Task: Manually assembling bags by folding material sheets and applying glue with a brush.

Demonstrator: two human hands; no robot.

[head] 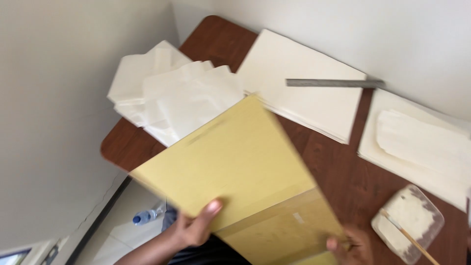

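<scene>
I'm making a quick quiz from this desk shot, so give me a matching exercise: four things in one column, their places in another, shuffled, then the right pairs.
Things:
1. yellow envelope
2. ruler
3. stick
4. bottle

Places:
A. on the floor below the table
B. across the flat paper stack
C. held by the left hand and right hand
D. lying over the white tray

Pairs: 1-C, 2-B, 3-D, 4-A

Home paper-craft table (338, 172), paper stacks (304, 83)
</scene>
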